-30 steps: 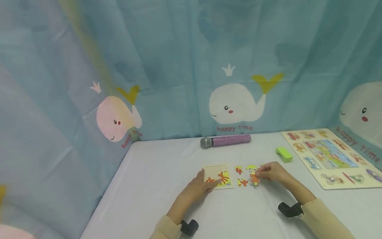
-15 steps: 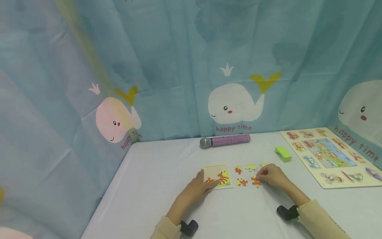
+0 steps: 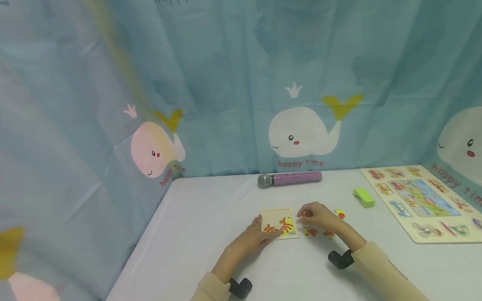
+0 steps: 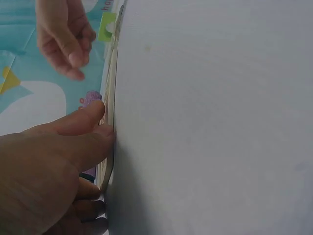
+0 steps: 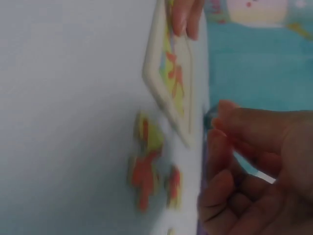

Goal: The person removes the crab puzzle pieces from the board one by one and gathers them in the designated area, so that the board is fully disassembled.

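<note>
My left hand (image 3: 250, 236) lies over the near left corner of a small wooden puzzle tray (image 3: 271, 216). Its thumb stretches across the fitted giraffe picture, and another finger lies along the tray's left side. In the right wrist view, fingertips (image 5: 181, 22) rest on the tray. My right hand (image 3: 318, 215) is over the loose puzzle pieces, just right of the tray. Its fingers are loosely bent, and the left wrist view shows nothing between them. Red-and-yellow puzzle pieces (image 3: 310, 231) lie below it; others are partly hidden by the hand.
A purple microphone (image 3: 295, 178) lies at the table's back. To its right sits a green arch block (image 3: 364, 197). A large picture puzzle board (image 3: 410, 230) takes up the right side. A blue whale-print curtain (image 3: 226, 138) hangs behind the white table (image 3: 196, 209).
My right hand left the lower right puzzle piece and moved left toward the tray. That piece stays on the table. My left hand keeps its place on the tray; the head view shifted slightly.
</note>
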Demonstrator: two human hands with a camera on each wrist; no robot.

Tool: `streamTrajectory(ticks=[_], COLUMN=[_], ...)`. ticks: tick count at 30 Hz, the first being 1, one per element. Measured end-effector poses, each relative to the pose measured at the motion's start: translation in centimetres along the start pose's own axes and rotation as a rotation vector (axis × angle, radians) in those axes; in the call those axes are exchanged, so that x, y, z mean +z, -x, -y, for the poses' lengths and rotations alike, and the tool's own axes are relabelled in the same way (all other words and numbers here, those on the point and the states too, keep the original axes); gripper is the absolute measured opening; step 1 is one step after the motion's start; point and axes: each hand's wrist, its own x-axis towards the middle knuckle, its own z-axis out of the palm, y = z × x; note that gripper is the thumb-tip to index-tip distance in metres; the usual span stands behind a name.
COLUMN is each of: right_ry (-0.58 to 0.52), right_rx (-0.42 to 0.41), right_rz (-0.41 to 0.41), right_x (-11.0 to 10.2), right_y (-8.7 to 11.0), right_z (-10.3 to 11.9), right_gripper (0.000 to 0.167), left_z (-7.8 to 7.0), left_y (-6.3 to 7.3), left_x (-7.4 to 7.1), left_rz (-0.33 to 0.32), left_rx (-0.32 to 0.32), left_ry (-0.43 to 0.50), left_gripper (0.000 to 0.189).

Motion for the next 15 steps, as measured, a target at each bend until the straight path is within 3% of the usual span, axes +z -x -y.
streamTrajectory(ticks=[6,15], right_ry=[-0.005,0.029], right_rx=[-0.072,0.021], right_rz=[0.096,0.135], right_x=[2.0,2.8], right_y=[-2.2,-2.8], right_z=[1.0,1.9], right_gripper=[0.017,0.027], left_z=[0.4,0.1], left_y=[0.0,0.2], left_x=[0.2,-0.3], left_rz=[0.009,-0.001], left_rx=[0.031,0.030], left_ry=[0.026,-0.027], left_gripper=[0.040,0.039])
